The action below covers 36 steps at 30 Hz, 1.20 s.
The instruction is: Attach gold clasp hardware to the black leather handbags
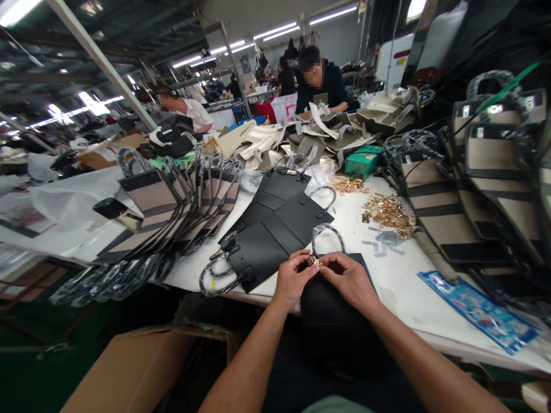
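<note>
My left hand [293, 279] and my right hand [349, 279] meet at the front edge of the white table [400, 287]. Both pinch a small gold metal fitting [316, 261] between their fingertips. Under the hands lies a black bag panel [331, 321] that hangs over the table edge, its wrapped handle [327, 236] arching just behind my fingers. More black panels [275, 229] lie stacked beyond it.
Beige and black bag panels [172, 201] lean in a row at left, more [486, 172] at right. Piles of gold fittings [387, 212] and a green box [363, 160] sit behind. A blue packet [482, 312] lies at right. Cardboard box [129, 373] below. Other people work at the back.
</note>
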### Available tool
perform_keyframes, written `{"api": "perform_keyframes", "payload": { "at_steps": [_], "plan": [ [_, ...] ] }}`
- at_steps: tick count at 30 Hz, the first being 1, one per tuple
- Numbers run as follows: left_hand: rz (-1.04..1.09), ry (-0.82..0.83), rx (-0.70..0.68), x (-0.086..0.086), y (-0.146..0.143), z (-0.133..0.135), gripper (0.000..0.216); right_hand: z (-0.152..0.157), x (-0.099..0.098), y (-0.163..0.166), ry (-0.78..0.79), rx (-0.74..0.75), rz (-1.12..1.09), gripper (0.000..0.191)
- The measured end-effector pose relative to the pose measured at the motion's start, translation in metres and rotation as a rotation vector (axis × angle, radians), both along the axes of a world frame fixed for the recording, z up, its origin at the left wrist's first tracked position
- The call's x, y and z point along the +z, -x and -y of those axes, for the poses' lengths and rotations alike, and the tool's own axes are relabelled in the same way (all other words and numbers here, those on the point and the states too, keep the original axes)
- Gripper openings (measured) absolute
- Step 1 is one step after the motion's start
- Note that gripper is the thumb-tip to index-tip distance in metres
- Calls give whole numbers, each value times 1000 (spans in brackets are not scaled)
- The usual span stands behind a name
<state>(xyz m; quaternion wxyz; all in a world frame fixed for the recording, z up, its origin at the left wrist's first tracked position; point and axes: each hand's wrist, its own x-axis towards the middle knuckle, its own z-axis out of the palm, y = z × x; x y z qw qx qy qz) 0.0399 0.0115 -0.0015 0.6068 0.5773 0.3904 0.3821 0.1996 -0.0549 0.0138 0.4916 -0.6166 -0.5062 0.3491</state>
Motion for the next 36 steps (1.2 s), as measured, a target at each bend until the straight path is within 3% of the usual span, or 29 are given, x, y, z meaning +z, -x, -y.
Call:
{"api": "perform_keyframes", "payload": {
  "at_steps": [5,13,17,22,36],
  "plan": [
    [-37,-54,-42,4,2,0,20,1,0,-5,38,84,-96,20],
    [-95,-148,-61,1,2,0,23,3,-2,-2,-70,85,-123,18],
    [-74,-136,-42,-3,2,-1,24,3,-4,-2,-13,53,-168,21],
    [-62,-127,-38,-3,2,0,25,2,-3,-4,84,16,-316,37],
    [-143,-246,-43,5,-2,4,15,1,4,-1,133,34,-57,40]
  ]
}}
